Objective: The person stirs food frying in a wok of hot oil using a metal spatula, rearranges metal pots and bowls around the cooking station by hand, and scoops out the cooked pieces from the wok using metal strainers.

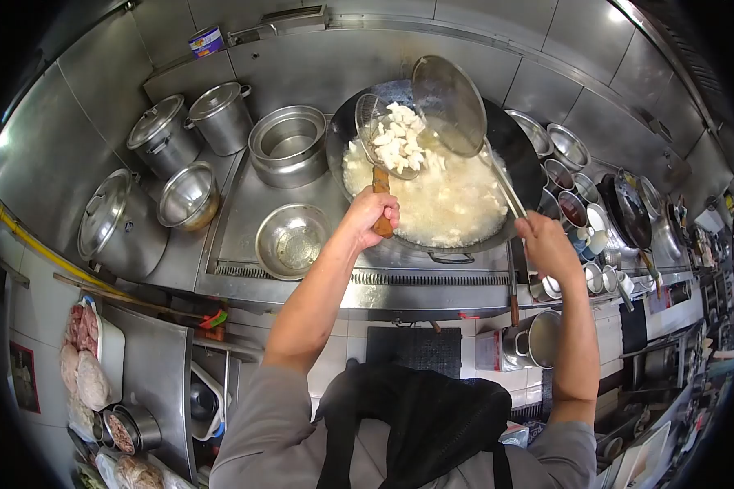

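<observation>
My left hand point(371, 216) is closed round the wooden handle of a wire strainer point(369, 114). White pieces of food point(400, 140) lie in this strainer, over the left part of a large wok point(518, 155). My right hand point(546, 244) grips the metal handle of a large round skimmer point(450, 106), whose disc is tilted above the back of the wok. Below both tools, pale bubbling liquid point(453, 208) with more white pieces fills the wok.
Left of the wok stand a steel pot point(288, 171), a steel bowl point(294, 242) and lidded pots point(110, 220). Bowls point(568, 147) and seasoning containers point(572, 209) crowd the right side. The counter's front edge point(359, 297) runs below my forearms.
</observation>
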`<action>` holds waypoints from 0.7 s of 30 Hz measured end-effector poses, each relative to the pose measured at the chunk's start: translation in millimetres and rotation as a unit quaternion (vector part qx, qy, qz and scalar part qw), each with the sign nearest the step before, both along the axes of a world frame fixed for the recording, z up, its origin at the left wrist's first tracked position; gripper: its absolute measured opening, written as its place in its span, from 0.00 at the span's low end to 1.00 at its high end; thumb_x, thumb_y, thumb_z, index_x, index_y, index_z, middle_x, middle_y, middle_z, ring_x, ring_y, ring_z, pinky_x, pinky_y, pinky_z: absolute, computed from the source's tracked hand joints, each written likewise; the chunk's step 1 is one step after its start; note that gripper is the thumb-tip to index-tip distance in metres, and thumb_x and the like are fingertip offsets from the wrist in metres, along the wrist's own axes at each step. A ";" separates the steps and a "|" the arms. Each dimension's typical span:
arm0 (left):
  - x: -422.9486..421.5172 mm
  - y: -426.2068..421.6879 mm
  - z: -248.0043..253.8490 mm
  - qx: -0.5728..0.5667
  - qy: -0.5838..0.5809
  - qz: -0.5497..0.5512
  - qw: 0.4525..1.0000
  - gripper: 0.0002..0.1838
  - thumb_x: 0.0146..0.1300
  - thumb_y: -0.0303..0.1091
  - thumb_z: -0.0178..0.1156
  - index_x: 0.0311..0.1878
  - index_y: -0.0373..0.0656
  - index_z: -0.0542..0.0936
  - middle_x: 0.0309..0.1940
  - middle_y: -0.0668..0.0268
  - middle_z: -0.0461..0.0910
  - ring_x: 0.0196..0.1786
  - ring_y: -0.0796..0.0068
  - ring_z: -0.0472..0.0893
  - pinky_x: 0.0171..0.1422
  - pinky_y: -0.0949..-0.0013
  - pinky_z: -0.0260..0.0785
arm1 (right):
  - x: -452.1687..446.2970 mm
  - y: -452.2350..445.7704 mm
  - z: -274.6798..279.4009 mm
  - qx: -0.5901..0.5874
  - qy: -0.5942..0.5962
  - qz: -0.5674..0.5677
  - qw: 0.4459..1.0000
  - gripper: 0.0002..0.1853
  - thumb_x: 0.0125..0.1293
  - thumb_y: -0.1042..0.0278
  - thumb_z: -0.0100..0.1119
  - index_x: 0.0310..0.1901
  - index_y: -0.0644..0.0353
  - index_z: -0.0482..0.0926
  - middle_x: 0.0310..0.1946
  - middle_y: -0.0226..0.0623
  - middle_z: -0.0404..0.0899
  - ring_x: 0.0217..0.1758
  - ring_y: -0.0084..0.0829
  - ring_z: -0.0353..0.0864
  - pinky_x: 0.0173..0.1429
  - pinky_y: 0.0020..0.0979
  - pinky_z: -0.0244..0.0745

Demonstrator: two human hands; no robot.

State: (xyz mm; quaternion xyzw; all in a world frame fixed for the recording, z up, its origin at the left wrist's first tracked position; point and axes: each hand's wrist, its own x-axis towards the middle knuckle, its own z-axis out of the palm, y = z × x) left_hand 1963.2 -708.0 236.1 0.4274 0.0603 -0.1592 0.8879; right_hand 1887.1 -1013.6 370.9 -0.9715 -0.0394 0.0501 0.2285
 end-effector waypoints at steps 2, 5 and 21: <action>-0.5 -6.1 7.2 0.013 -0.016 0.001 1.000 0.09 0.60 0.17 0.53 0.41 0.39 0.66 0.24 0.67 0.69 0.20 0.80 0.68 0.23 0.69 0.66 | 18.0 1.4 -48.3 -0.052 -0.059 0.049 0.996 0.15 0.75 0.62 0.47 0.41 0.66 0.78 0.36 0.62 0.82 0.41 0.61 0.83 0.47 0.56 0.76; 3.3 -15.7 1.8 0.070 -0.027 -0.016 0.997 0.07 0.59 0.18 0.53 0.36 0.39 0.67 0.20 0.67 0.68 0.19 0.76 0.69 0.23 0.67 0.66 | 45.5 8.8 -109.7 -0.086 -0.118 0.035 0.989 0.16 0.76 0.60 0.47 0.42 0.66 0.77 0.34 0.62 0.81 0.42 0.62 0.81 0.48 0.57 0.74; 0.8 -26.4 15.6 0.468 -0.094 0.004 0.879 0.25 0.60 0.23 0.50 0.63 0.40 0.61 0.29 0.61 0.72 0.20 0.72 0.72 0.22 0.64 0.70 | 39.7 -44.9 -136.2 -0.029 -0.134 0.010 0.990 0.15 0.74 0.59 0.51 0.43 0.64 0.79 0.33 0.65 0.81 0.38 0.66 0.82 0.46 0.58 0.78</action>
